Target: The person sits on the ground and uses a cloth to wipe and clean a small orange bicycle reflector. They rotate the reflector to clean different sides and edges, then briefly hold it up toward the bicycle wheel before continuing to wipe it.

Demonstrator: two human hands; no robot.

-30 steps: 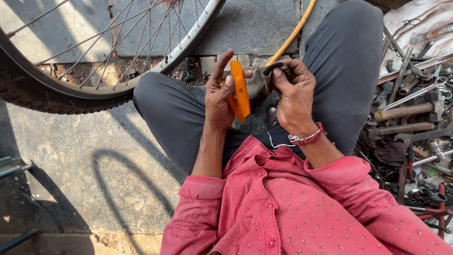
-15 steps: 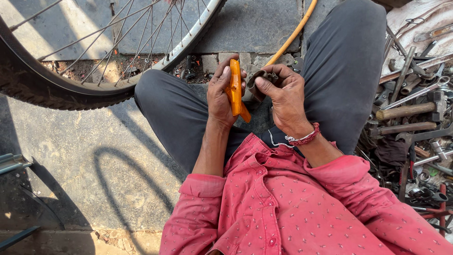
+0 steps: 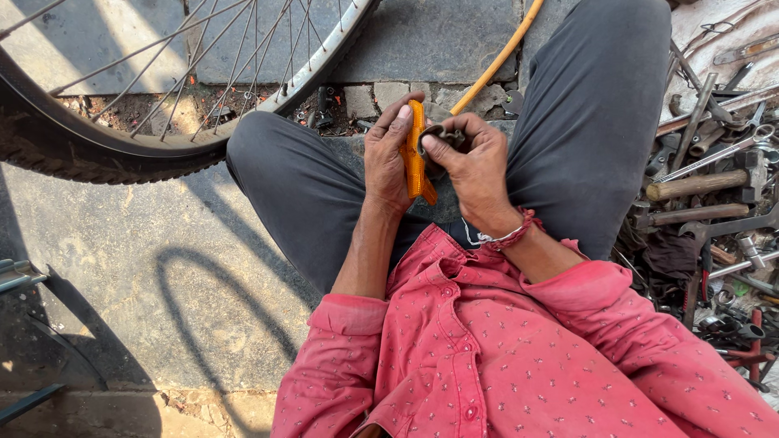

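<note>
— Orange reflector [image 3: 415, 154]: where does it sit, and which way does it run?

— Right in front of the person's chest, above the lap, between the two dark-trousered knees. Its long axis stands nearly upright in the head view, the top end tipped slightly away from the body, and we see it almost edge-on, so it reads as a narrow orange strip.

— Which hand has it?

— The left hand [image 3: 388, 154]. It is closed around the reflector from the left side, thumb lying along the upper edge, fingers wrapped behind. The lower end pokes out below the palm.

— And the other?

— The right hand [image 3: 475, 166] is curled shut just to the right of the reflector, fingertips pinching a small dark part [image 3: 442, 136] (a bracket or clamp, I think, but it is too shaded to be sure) that touches the reflector's right face near the top.

— So which is nearer?

— Both are in contact, really. The left carries the piece; the right works at its side, so anything done between them goes across the strip, right to left, not along its length.

— Anything else close by?

— A yellow hose [image 3: 497, 58] runs up and away behind the hands, a bicycle wheel [image 3: 162, 122] lies to the upper left on the paving, and a heap of tools [image 3: 706, 186] sits beyond the right knee.
</note>
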